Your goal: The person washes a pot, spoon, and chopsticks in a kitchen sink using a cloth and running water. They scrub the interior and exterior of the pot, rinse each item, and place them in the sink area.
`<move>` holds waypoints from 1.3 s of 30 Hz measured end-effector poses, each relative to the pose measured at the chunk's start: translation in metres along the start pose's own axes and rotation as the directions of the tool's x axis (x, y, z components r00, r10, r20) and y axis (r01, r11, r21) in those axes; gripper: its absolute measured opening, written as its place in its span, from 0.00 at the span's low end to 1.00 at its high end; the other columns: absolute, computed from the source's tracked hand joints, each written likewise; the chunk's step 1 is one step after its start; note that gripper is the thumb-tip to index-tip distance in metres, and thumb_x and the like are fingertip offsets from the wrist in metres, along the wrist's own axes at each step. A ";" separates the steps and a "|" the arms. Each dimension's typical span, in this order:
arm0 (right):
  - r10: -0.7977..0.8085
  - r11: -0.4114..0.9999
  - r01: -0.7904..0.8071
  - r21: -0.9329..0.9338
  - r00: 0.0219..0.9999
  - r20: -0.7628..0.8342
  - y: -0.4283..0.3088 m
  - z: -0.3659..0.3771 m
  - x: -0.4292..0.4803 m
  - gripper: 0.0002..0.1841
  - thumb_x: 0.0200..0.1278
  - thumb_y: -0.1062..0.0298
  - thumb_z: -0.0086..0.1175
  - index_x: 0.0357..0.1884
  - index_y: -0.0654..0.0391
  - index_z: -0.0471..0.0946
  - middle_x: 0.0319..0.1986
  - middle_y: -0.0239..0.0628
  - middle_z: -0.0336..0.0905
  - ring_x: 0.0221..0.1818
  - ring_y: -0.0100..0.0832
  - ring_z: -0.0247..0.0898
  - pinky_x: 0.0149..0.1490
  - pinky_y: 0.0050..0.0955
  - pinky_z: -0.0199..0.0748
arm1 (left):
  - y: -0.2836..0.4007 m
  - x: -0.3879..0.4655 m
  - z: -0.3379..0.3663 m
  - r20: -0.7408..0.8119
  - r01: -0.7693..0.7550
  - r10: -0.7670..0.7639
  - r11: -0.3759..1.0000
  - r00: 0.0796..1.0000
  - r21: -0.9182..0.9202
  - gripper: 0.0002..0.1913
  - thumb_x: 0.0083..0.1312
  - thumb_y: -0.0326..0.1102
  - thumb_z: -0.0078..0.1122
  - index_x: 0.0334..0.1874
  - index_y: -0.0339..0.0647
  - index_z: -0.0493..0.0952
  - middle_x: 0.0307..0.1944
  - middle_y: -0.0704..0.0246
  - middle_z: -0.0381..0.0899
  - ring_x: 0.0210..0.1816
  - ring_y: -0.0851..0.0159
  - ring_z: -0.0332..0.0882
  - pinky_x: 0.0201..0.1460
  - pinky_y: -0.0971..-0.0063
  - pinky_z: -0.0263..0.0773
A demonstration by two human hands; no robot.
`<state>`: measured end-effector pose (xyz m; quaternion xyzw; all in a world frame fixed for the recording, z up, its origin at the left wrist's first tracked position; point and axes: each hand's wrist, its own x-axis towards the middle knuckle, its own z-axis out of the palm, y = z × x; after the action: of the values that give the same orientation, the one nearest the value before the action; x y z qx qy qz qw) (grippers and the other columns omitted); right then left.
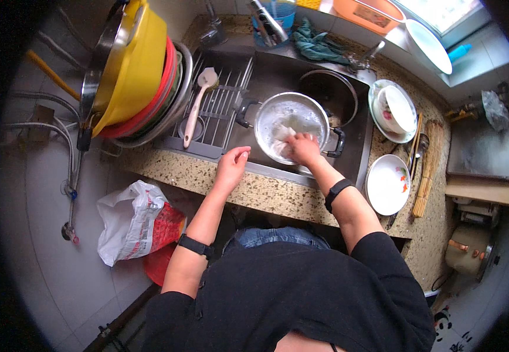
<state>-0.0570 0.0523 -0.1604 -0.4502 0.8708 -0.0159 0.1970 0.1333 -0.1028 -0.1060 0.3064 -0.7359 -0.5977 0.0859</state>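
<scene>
My right hand (303, 148) is down inside a two-handled metal pot (261, 116), with its fingers closed on a wet white cloth (281, 136). Soapy, foamy water (296, 110) fills the pot and hides part of the cloth. The pot stands in a dark sink basin (276, 70), its black handles pointing left and lower right. Above the sink's front rim, my left hand (233, 165) hangs empty with the fingers loosely bent. A glass lid or round pan with a metal rim (354, 94) lies behind the pot, partly hidden by it.
Left of the pot, a long-handled brush (197, 108) rests on a metal drying rack (226, 105). Stacked basins (142, 66) lean farther left. Bowls on a plate (397, 110), a white bowl (387, 185) and chopsticks (414, 147) line the right counter. A green cloth (318, 44) lies beside the faucet (362, 61).
</scene>
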 end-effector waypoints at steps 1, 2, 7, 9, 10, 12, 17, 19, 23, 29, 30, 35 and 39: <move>0.040 0.997 -0.040 0.067 0.999 0.005 0.000 -0.003 0.004 0.19 0.51 0.57 0.54 0.48 0.40 0.73 0.49 0.40 0.72 0.54 0.48 0.65 0.54 0.48 0.64 | 0.000 0.000 -0.005 -0.009 0.014 -0.014 0.999 1.000 -0.028 0.12 0.67 0.32 0.48 0.50 0.36 0.75 0.39 0.69 0.79 0.37 0.77 0.72 0.42 0.83 0.68; 0.081 0.990 -0.086 0.115 0.996 0.045 -0.001 -0.006 0.006 0.19 0.50 0.58 0.55 0.47 0.42 0.73 0.45 0.41 0.74 0.50 0.47 0.68 0.51 0.48 0.66 | 0.000 0.000 -0.010 -0.017 0.029 -0.030 0.998 0.999 -0.059 0.12 0.67 0.32 0.48 0.50 0.36 0.75 0.40 0.69 0.79 0.37 0.77 0.72 0.42 0.83 0.69; 0.072 0.811 -0.054 0.583 0.997 -0.007 -0.023 -0.023 -0.017 0.17 0.51 0.55 0.55 0.42 0.51 0.74 0.29 0.45 0.78 0.33 0.45 0.75 0.39 0.41 0.71 | -0.006 0.000 -0.024 -0.008 0.070 -0.073 0.977 0.997 -0.204 0.12 0.67 0.32 0.48 0.49 0.37 0.75 0.40 0.69 0.78 0.39 0.76 0.73 0.44 0.83 0.69; -0.050 0.821 0.056 0.569 0.998 -0.027 -0.044 -0.022 -0.021 0.18 0.53 0.55 0.54 0.40 0.57 0.74 0.34 0.50 0.76 0.37 0.46 0.74 0.42 0.40 0.71 | -0.011 0.002 -0.025 -0.005 0.070 -0.073 0.974 0.997 -0.214 0.12 0.67 0.32 0.48 0.49 0.36 0.75 0.40 0.69 0.78 0.39 0.76 0.73 0.44 0.83 0.69; -0.095 0.835 0.108 0.539 0.994 -0.052 -0.054 -0.020 -0.016 0.17 0.53 0.56 0.53 0.40 0.57 0.75 0.36 0.51 0.76 0.37 0.47 0.74 0.43 0.40 0.70 | -0.012 0.003 -0.025 -0.003 0.082 -0.085 0.972 0.996 -0.218 0.12 0.67 0.32 0.48 0.49 0.36 0.75 0.40 0.69 0.78 0.39 0.76 0.74 0.44 0.83 0.69; -0.146 0.842 0.177 0.509 0.984 -0.102 -0.072 -0.013 0.004 0.16 0.54 0.57 0.52 0.38 0.58 0.75 0.36 0.53 0.75 0.39 0.50 0.73 0.44 0.41 0.70 | -0.015 0.005 -0.025 -0.004 0.082 -0.085 0.972 0.996 -0.222 0.12 0.67 0.32 0.48 0.49 0.36 0.75 0.40 0.68 0.78 0.39 0.76 0.74 0.44 0.83 0.69; 0.079 0.780 0.071 0.621 0.974 -0.210 -0.081 -0.006 0.103 0.13 0.51 0.65 0.52 0.36 0.62 0.74 0.33 0.57 0.75 0.38 0.55 0.72 0.43 0.45 0.70 | -0.011 0.003 -0.031 0.015 0.128 -0.128 0.966 0.992 -0.223 0.12 0.67 0.31 0.47 0.49 0.35 0.74 0.40 0.68 0.79 0.40 0.75 0.74 0.44 0.82 0.69; 0.256 0.791 -0.041 0.610 0.928 -0.269 -0.069 -0.009 0.130 0.18 0.52 0.59 0.53 0.39 0.64 0.75 0.37 0.57 0.76 0.43 0.54 0.72 0.48 0.42 0.70 | -0.008 0.000 -0.035 0.014 0.120 -0.120 0.970 0.993 -0.210 0.12 0.67 0.31 0.47 0.49 0.35 0.74 0.41 0.67 0.78 0.41 0.75 0.74 0.45 0.82 0.69; 0.553 0.735 -0.241 0.634 0.754 -0.355 -0.027 -0.026 0.155 0.21 0.51 0.58 0.55 0.43 0.63 0.75 0.37 0.56 0.76 0.42 0.53 0.73 0.47 0.43 0.71 | -0.006 -0.005 -0.042 0.010 0.144 -0.145 0.970 0.989 -0.197 0.12 0.68 0.30 0.46 0.50 0.34 0.73 0.42 0.66 0.78 0.42 0.75 0.73 0.47 0.82 0.69; 0.760 0.558 -0.354 0.750 0.581 -0.291 0.008 -0.032 0.157 0.11 0.51 0.69 0.51 0.36 0.59 0.79 0.35 0.51 0.78 0.41 0.49 0.75 0.46 0.39 0.72 | -0.007 -0.010 -0.045 -0.003 0.139 -0.143 0.967 0.990 -0.213 0.12 0.68 0.30 0.46 0.50 0.34 0.73 0.43 0.66 0.78 0.42 0.75 0.73 0.47 0.82 0.69; 0.723 0.621 -0.359 0.696 0.605 -0.333 0.007 -0.030 0.157 0.11 0.51 0.70 0.50 0.36 0.58 0.79 0.35 0.51 0.78 0.41 0.49 0.75 0.46 0.39 0.72 | -0.007 -0.011 -0.044 -0.003 0.137 -0.141 0.965 0.990 -0.224 0.12 0.68 0.31 0.46 0.50 0.34 0.73 0.43 0.66 0.78 0.42 0.75 0.73 0.47 0.82 0.69; 0.339 0.798 -0.127 0.590 0.902 -0.266 -0.033 -0.002 0.143 0.22 0.50 0.69 0.51 0.51 0.59 0.72 0.40 0.54 0.76 0.45 0.49 0.72 0.50 0.41 0.69 | -0.005 -0.010 -0.035 0.026 0.129 -0.126 0.970 0.992 -0.207 0.13 0.68 0.32 0.47 0.51 0.35 0.73 0.42 0.67 0.78 0.41 0.76 0.73 0.46 0.83 0.69; 0.272 0.799 -0.076 0.597 0.930 -0.246 -0.075 0.014 0.101 0.21 0.52 0.71 0.47 0.51 0.51 0.71 0.44 0.52 0.72 0.48 0.51 0.68 0.51 0.42 0.67 | -0.006 -0.007 -0.030 0.055 0.103 -0.094 0.976 0.994 -0.194 0.13 0.68 0.33 0.47 0.51 0.37 0.73 0.42 0.68 0.78 0.40 0.76 0.73 0.44 0.84 0.69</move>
<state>-0.0459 -0.0698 -0.1912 -0.2774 0.8827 -0.3332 0.1814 0.1555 -0.1246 -0.1016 0.3188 -0.6589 -0.6778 0.0691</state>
